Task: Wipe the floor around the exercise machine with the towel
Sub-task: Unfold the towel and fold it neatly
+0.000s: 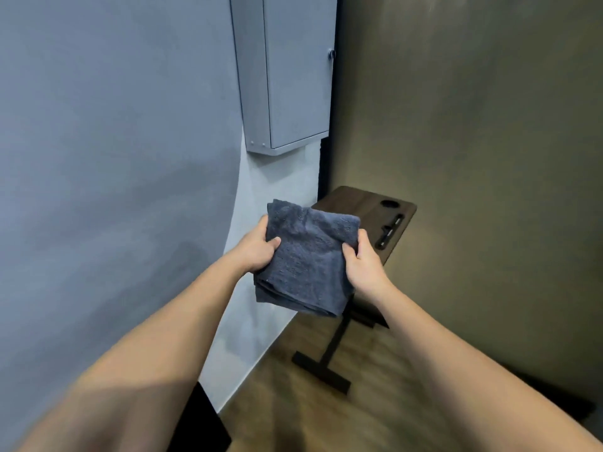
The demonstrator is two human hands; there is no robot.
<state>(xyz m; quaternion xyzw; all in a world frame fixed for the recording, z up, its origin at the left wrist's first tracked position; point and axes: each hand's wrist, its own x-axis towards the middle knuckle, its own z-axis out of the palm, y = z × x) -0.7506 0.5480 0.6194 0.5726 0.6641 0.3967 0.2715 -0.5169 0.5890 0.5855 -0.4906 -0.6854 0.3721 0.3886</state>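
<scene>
Folded dark-blue towel [308,259] held up in mid-air, left hand [257,251] gripping its left edge, right hand [362,265] clenched on its right edge. Wooden floor [280,386] well below and beyond, past a small dark side table [368,216] on the far right. No exercise machine in view; wiping not yet begun.

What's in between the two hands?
The folded dark blue towel lies between the left hand and right hand, gripped by both, in the head view.
</scene>
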